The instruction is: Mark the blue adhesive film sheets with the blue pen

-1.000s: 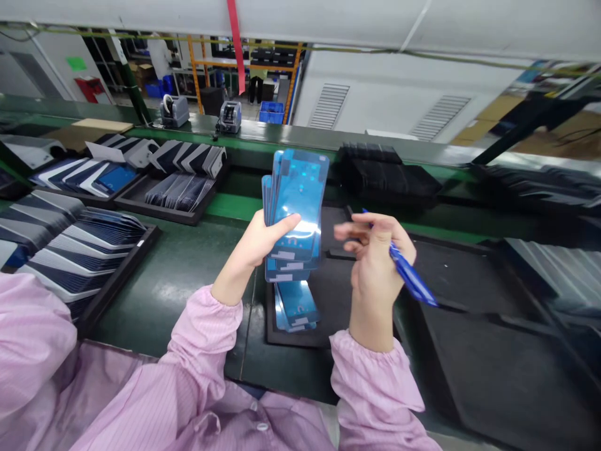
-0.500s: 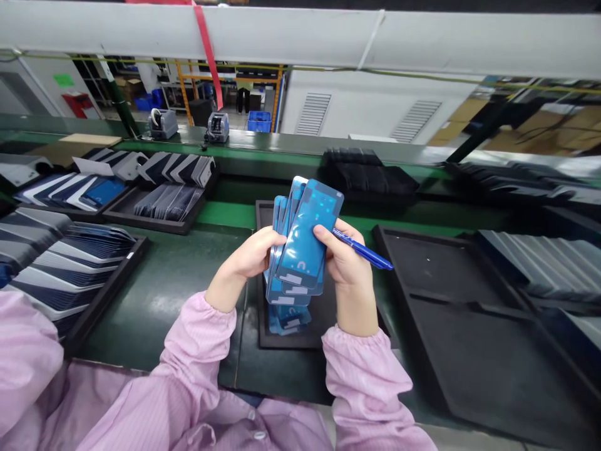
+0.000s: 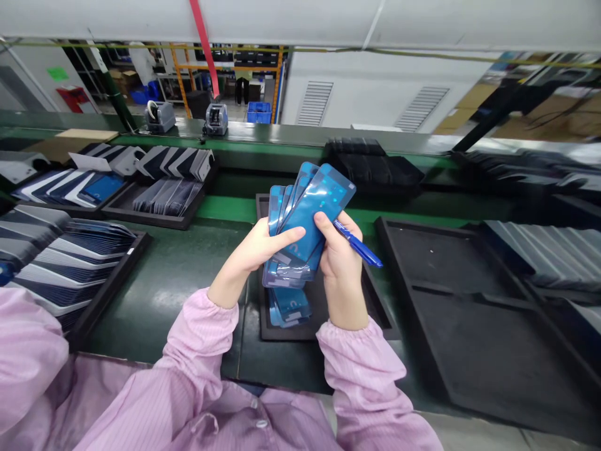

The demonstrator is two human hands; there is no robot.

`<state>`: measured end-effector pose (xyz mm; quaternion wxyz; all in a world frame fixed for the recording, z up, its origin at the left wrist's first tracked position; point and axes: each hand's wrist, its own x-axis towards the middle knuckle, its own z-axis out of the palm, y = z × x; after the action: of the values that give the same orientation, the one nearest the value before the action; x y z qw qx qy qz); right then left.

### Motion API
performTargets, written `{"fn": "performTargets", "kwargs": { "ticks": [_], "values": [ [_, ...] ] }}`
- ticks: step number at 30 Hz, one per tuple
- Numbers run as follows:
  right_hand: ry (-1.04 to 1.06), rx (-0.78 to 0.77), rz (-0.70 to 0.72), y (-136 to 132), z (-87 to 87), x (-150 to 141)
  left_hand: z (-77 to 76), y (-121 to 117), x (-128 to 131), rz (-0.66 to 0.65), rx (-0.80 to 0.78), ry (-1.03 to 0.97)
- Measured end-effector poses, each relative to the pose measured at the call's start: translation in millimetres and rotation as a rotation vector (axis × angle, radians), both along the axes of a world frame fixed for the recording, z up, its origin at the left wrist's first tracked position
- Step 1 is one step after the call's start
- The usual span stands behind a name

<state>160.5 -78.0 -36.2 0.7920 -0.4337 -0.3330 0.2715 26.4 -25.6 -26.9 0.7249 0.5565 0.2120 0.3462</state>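
Several thin blue film-covered phone-back panels [image 3: 300, 216] are fanned out between my hands above a black tray [image 3: 323, 313]. My left hand [image 3: 253, 250] grips their left side, its thumb lying across the front one. On the right edge, my right hand [image 3: 342, 257] pinches the panels with its thumb on top. A blue pen [image 3: 364, 247] is also tucked in the right hand, pointing down to the right. Below the fan, a few more blue panels [image 3: 291, 305] lie in the tray. The fingers behind the panels are hidden.
Trays of stacked panels [image 3: 94, 257] stand at the left, with another filled tray [image 3: 171, 200] farther back. A large black tray [image 3: 469, 338] lies to the right, beside more grey panels [image 3: 549, 257]. Two tape dispensers [image 3: 216, 119] sit on the back ledge.
The fanned panels have tilted further right and spread. My left thumb has slid right onto the front panel. The view has shifted slightly.
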Motion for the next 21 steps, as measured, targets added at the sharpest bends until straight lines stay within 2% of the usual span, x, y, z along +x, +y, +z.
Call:
{"fn": "performTargets", "kwargs": {
  "ticks": [3,8,11,14,16,19,21],
  "values": [
    [-0.084,0.003,-0.027,2.7,-2.9,-5.5,-2.3,0.8,2.8,0.069,0.008,-0.017],
    [-0.127,0.069,-0.161,-0.5,-1.2,-0.5,-2.2,6.7,0.0,0.223,-0.054,-0.051],
    [-0.217,-0.001,-0.087,-5.7,0.9,2.0,-0.5,12.8,-8.7,0.309,-0.061,-0.076],
    [-0.212,-0.102,0.092,-6.7,-0.1,-0.4,1.7,15.4,-16.7,0.227,-0.002,-0.043],
    [-0.167,-0.104,0.161,-4.6,-1.4,-2.7,3.4,14.0,-18.3,0.143,0.057,0.005],
    [-0.122,-0.058,0.123,-1.2,-1.5,-3.1,5.1,9.7,-14.9,0.088,0.108,0.048],
    [-0.083,-0.046,0.070,-0.5,0.2,-0.4,5.3,7.9,-11.2,0.069,0.051,0.016]
  ]
}}
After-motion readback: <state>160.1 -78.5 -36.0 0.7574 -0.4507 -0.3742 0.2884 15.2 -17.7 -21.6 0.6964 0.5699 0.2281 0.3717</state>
